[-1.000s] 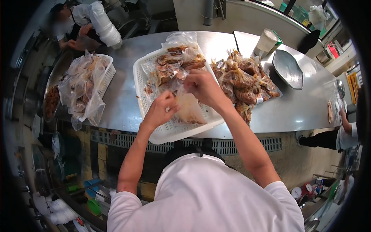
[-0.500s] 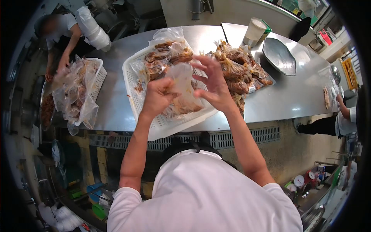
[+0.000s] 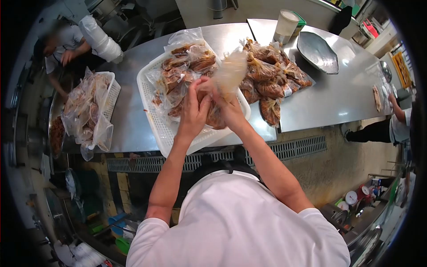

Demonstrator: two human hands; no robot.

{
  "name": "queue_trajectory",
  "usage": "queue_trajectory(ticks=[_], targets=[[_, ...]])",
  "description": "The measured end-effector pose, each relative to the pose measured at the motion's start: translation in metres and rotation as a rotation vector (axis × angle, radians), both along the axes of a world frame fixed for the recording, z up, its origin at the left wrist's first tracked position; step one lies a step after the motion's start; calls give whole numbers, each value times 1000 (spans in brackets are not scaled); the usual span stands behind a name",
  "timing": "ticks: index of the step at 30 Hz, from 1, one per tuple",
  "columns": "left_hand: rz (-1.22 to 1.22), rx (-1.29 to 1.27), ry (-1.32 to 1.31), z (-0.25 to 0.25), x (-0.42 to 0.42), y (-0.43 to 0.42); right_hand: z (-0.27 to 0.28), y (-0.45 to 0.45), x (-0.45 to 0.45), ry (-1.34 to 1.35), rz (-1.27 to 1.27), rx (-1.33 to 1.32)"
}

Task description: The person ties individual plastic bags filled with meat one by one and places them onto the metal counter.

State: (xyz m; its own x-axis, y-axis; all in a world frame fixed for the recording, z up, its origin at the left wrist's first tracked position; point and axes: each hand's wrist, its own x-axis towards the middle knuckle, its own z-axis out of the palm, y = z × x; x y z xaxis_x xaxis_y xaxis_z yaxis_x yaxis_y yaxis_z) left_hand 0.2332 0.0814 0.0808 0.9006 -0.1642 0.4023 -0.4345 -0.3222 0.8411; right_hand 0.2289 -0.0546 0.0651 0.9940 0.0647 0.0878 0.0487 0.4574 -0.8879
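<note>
Over the white perforated basket (image 3: 149,95), my two hands are close together at a clear plastic bag (image 3: 231,75) holding brown food. My right hand (image 3: 230,112) is closed round the bag's gathered neck, and its loose top flares up, blurred, above the fingers. My left hand (image 3: 194,112) presses against the same bag from the left, its fingertips near the neck and partly hidden. Several other bags of brown, meat-like pieces (image 3: 175,78) lie in the basket behind my hands.
A pile of tied bags (image 3: 269,82) lies right of the basket. Beyond are a white tub (image 3: 286,26) and a grey tray (image 3: 317,52). At left, a person (image 3: 71,44) stands by a second basket (image 3: 113,93) full of bags. Another person (image 3: 398,120) is at far right.
My hands have come together at the bag; the right hand, spread open before, now grips its neck. The bag's top has swung up and right. The person at left has drawn one hand back.
</note>
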Motion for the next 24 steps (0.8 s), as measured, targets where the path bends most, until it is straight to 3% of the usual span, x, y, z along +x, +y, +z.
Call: queue_trajectory(ticks=[1, 5, 6, 8, 10, 11, 13, 14, 16, 17, 18, 20, 21, 23, 24], targets=[[20, 76, 256, -6, -2, 5, -4, 0, 3, -3, 4, -1], [-65, 37, 475, -17, -5, 23, -4, -6, 2, 24, 77, 106], [-57, 233, 91, -11, -6, 24, 0, -7, 0, 65, 97, 120], [-45, 426, -293, -1, -11, 25, 6, -3, 2, 73, 84, -9], [-184, 122, -15, 12, -22, 14, 6, 7, 1, 79, 76, -135], [-222, 17, 77, 13, -24, 8, 4, 13, -2, -38, 119, -360], [89, -513, 446, 11, -14, -6, 1, 12, 0, -357, 194, -884], [95, -521, 443, 7, -9, -3, -3, 9, -1, -362, 201, -888], [70, -1072, 596, 2, 5, 13, -10, 6, -2, -475, 276, -956], [-75, -1238, 670, 4, 12, 31, -10, 5, -2, -473, 276, -955], [-75, -1238, 677, 4, 20, 52, 0, 3, -4, -404, 353, -933], [-471, -1334, 588, 2, 33, 80, 12, 2, -8, -332, 423, -913], [-477, -1332, 591, 8, 29, 79, 17, 7, -10, -295, 360, -914], [84, -622, 213, 39, 14, 73, 16, 11, -8, -260, 294, -914], [82, -623, 215, 53, 11, 67, 10, 10, -8, -268, 273, -924]])
